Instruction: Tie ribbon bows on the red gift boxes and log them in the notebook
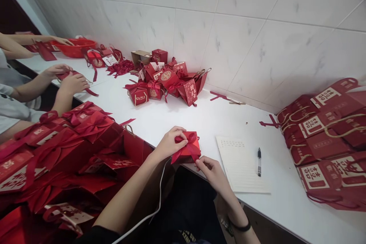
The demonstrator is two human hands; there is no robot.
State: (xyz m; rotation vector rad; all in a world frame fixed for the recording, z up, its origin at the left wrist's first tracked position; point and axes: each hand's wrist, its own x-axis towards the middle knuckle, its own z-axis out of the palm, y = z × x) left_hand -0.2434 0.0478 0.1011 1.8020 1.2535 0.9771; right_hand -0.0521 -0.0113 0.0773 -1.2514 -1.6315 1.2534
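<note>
At the table's front edge, a small red gift box (192, 135) has a dark red ribbon (193, 148) tied in a bow across its top. My left hand (170, 143) grips the box from its left side, with the thumb pressing on the bow. At the box's lower right corner, the thumb and fingers of my right hand (213, 173) are pinched together at a ribbon tail. The underside of the box and some of my left fingers are hidden.
A notepad (243, 166) and a pen (259, 162) lie to the right, before stacked red gift bags (323, 145). Several finished boxes (168, 78) are heaped near the wall. More boxes (85, 129) fill the left. Co-workers' hands (73, 82) and a red basin (76, 48) are farther left.
</note>
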